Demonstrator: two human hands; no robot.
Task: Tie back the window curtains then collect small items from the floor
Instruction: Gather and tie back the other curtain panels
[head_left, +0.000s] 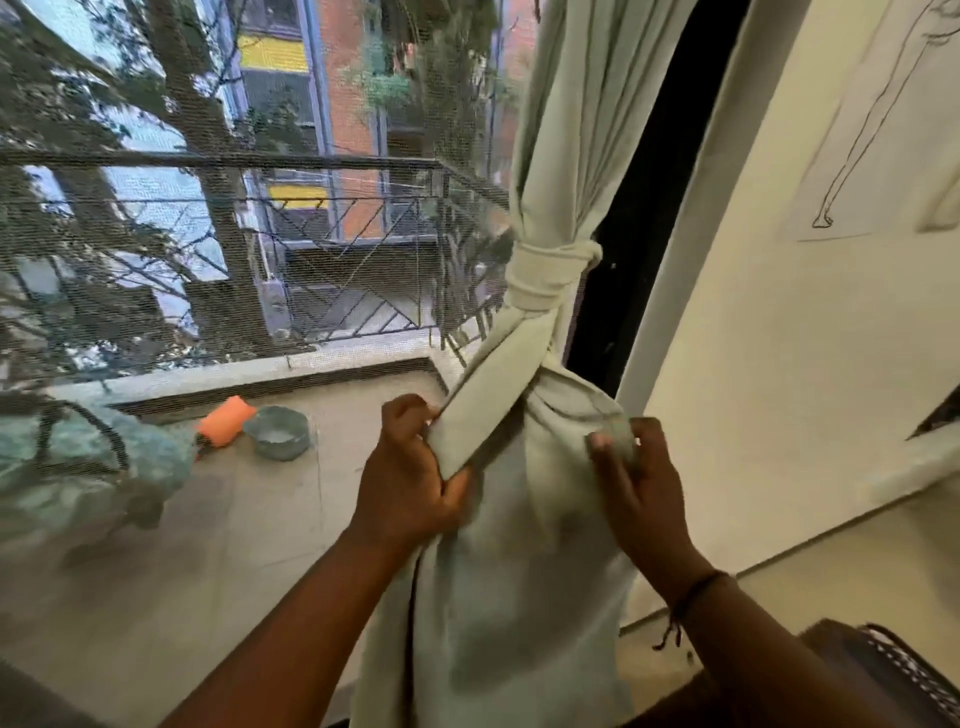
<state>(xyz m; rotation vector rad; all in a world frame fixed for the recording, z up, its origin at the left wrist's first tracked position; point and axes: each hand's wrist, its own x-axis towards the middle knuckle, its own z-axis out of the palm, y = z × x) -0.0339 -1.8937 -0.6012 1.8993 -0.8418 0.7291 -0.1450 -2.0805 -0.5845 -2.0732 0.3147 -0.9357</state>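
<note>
Our two hands at the knotted curtain

Our left hand (410, 478) grips the loose band end; our right hand (636, 486) pinches the pale green cloth curtain (519, 571) below the knot (550, 283).

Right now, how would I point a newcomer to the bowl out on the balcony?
Start at the pale green curtain knotted at the window's right side, then look left through the mesh screen to the balcony floor. Near the low wall sits a round grey-green bowl with a pale inside. An orange block lies just left of it; the bowl is the round, open one.

Wall (753, 389) crowds the curtain (519, 571) rightward; its left side lies open.
</note>
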